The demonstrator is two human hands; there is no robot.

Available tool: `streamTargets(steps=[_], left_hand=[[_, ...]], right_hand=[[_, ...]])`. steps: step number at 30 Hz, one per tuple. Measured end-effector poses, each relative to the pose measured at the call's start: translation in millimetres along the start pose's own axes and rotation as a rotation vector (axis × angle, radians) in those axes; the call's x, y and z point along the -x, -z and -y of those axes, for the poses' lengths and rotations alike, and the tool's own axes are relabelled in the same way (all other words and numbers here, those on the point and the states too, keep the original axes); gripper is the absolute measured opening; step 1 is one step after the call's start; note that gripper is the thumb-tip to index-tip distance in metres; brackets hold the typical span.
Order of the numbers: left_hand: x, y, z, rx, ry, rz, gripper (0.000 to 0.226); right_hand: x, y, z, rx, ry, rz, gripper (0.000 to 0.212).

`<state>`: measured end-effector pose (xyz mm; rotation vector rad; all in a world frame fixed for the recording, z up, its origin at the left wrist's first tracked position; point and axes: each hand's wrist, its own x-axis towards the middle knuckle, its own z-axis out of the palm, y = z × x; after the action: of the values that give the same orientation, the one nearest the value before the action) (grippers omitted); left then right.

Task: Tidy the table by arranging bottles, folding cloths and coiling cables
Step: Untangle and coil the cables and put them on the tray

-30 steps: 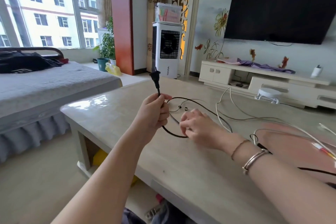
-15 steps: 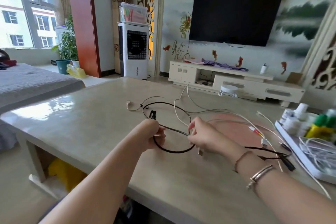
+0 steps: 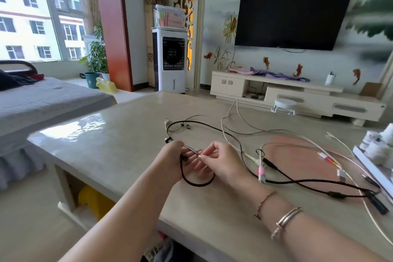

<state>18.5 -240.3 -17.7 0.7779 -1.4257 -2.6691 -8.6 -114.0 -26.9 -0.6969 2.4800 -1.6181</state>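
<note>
A long black cable [image 3: 297, 181] runs across the beige table [image 3: 119, 151] from a loop in front of me to the right edge. My left hand [image 3: 172, 161] grips the looped end, with the black plug [image 3: 168, 139] sticking out above its knuckles. My right hand [image 3: 221, 164] pinches the same cable just right of the left hand. A small black loop [image 3: 197, 184] hangs below both hands. Several white cables [image 3: 276, 134] lie tangled on the table to the right.
A white tray [image 3: 372, 168] with small bottles [image 3: 374, 147] stands at the table's right edge. A pink-tipped connector [image 3: 261, 173] lies right of my right wrist. A grey bed [image 3: 42, 104] stands left of the table, a TV cabinet [image 3: 297, 95] behind it.
My left hand came down from holding the plug up in the air to the table. Both hands have drawn closer and the loop between them has shrunk. The view swung right, then back left.
</note>
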Motion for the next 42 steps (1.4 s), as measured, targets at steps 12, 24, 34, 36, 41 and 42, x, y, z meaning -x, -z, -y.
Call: streamTargets(steps=[12, 24, 34, 36, 41, 42], left_hand=[[4.6, 13.7, -24.0, -0.528, -0.251, -0.020, 0.026], [26.7, 7.4, -36.3, -0.643, -0.436, 0.375, 0.027], [31.0, -2.7, -38.5, -0.490, -0.538, 0.460, 0.027], [26.2, -2.4, -39.4, -0.416, -0.616, 0.369, 0.027], [8.3, -5.3, -32.0, -0.514, -0.758, 0.064, 0.028], [5.0, -7.4, -29.5, -0.541, -0.777, 0.041, 0.028]], right_hand=[[-57.6, 13.0, -6.2, 0.420, 0.267, -0.110, 0.055], [-94.1, 25.9, 11.8, 0.346, 0.297, -0.204, 0.041], [-83.8, 46.9, 27.6, 0.104, 0.244, -0.017, 0.012], [-77.2, 51.1, 25.3, 0.019, 0.151, 0.001, 0.006], [-52.4, 68.0, 37.9, -0.249, 0.061, 0.049, 0.017], [-48.5, 70.4, 42.5, -0.254, 0.063, 0.070, 0.019]])
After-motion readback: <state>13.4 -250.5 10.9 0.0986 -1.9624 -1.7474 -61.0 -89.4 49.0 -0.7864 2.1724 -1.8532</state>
